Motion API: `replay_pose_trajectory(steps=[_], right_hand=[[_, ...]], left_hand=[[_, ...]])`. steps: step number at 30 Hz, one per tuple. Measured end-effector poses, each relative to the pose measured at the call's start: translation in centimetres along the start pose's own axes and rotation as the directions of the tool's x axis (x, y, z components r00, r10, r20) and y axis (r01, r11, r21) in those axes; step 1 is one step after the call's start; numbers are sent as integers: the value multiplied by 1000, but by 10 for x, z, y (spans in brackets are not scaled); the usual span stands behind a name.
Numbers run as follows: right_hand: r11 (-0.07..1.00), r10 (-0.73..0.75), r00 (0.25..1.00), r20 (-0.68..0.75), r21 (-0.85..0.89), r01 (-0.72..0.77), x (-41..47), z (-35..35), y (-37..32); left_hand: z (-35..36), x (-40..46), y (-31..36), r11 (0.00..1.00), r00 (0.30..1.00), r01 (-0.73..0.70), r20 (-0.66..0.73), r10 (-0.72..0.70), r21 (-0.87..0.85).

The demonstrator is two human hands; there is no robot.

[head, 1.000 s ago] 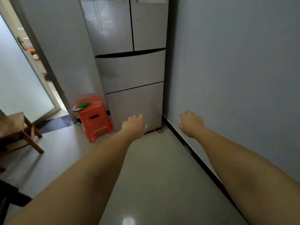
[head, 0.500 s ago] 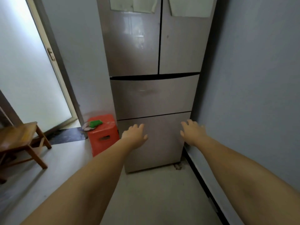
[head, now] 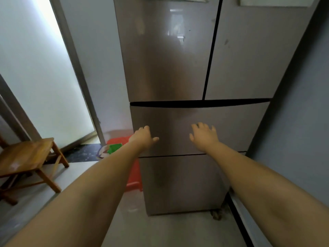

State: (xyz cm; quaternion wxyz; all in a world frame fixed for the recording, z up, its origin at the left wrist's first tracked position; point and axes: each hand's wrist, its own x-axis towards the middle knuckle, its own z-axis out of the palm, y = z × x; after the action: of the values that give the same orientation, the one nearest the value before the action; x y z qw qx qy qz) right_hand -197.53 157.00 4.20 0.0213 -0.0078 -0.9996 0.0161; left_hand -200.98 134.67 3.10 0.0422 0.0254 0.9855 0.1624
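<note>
both hands (head: 143, 138) nearer, fridge (head: 195, 125) looms larger

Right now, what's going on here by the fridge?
A person stands facing a tall fridge and reaches both bare arms out toward it. The left hand and right hand are open, hold nothing, and hover in front of the middle drawer. Whether they touch it is hard to tell. Every door and drawer is shut. Left of the fridge stands a red plastic stool with a green thing on it, and further left a wooden stool.
</note>
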Motion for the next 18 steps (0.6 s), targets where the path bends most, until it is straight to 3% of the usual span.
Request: replay_pose_trajectory(steps=[4,7,11,18], right_hand=[[999,-41,998,-50,24,42,81,-12,-7],[998,-57,996,-72,35,59,117,-10,-12],[997,-71,996,-49,-12,70,147,5,-18],[999,-49,996,-69,-24,48,152,11,-22]], left_hand=[[-7,87,-19,957,971,239,27,-238,-165],[-13,124,-25,892,939,331,13,-344,-308],[-10,145,-35,702,936,217,-60,-347,-678],[-17,138,-41,710,958,99,-127,-258,-697]])
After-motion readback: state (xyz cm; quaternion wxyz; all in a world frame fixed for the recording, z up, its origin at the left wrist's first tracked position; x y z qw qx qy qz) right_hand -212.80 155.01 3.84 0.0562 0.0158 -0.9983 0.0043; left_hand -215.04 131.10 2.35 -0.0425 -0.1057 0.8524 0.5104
